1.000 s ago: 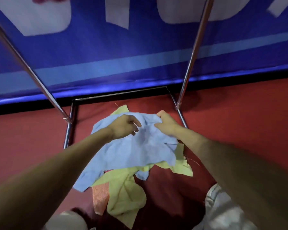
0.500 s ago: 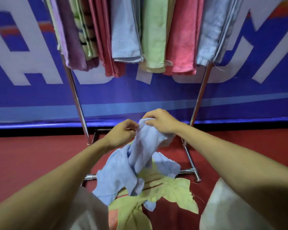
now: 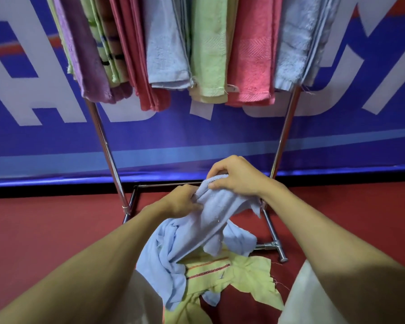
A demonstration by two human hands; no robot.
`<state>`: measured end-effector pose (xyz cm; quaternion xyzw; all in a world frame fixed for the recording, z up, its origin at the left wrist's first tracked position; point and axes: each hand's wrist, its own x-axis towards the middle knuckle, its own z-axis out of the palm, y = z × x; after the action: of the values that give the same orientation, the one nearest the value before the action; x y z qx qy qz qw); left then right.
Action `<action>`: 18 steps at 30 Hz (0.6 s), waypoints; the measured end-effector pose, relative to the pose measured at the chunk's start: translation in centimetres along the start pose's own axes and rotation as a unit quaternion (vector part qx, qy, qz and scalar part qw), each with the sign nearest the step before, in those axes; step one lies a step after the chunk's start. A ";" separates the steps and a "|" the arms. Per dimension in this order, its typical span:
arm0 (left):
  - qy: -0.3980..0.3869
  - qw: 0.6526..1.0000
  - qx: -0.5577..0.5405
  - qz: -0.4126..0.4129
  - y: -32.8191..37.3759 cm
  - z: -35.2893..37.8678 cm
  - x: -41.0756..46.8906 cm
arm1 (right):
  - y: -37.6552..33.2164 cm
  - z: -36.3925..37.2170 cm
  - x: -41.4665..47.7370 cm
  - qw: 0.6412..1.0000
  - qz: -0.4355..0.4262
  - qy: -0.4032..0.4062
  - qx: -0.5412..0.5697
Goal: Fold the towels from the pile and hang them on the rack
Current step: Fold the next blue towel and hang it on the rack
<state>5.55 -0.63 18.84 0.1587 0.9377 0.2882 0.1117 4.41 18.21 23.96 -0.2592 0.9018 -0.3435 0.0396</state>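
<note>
Fingers of left hand point(image 3: 181, 202), right hand point(image 3: 237, 176) grip blue towel point(image 3: 211, 218).

A blue banner point(image 3: 197, 136) bearing large white letters point(image 3: 49, 95) stands along the far edge of a red floor point(image 3: 45, 230). A pale-blue stripe point(image 3: 56, 157) runs across its lower part and an orange-red band point(image 3: 7, 49) shows at its upper left. A black strip point(image 3: 45, 191) separates the banner's glossy bottom hem from the floor.

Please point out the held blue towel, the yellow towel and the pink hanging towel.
blue towel point(image 3: 211, 220), head view, bunched middle
yellow towel point(image 3: 250, 273), head view, right flap
pink towel point(image 3: 250, 66), head view, front face
</note>
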 end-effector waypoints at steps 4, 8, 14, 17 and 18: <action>0.022 0.999 0.041 0.020 0.7 0.4 0.6 | 0.7 -1.0 -1.1 0.997 0.021 -0.002 -0.072; 0.079 0.994 0.011 0.073 1.8 -0.2 0.2 | 1.6 -1.8 -1.8 0.990 0.133 0.026 -0.035; 0.259 0.953 0.006 0.155 3.0 -2.2 -0.8 | 2.6 -2.0 -2.5 0.941 0.329 -0.026 0.072; 0.274 0.945 -0.011 0.178 3.2 -2.4 -1.1 | 1.4 -1.5 -2.7 0.925 0.335 -0.158 0.080; 0.280 0.943 -0.015 0.181 3.2 -2.5 -1.2 | 1.1 -1.3 -2.6 0.920 0.332 -0.186 0.092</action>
<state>6.62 0.20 22.82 0.2366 0.8823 0.3501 -0.2074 5.83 20.98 23.95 0.0003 0.8769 -0.3375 0.3422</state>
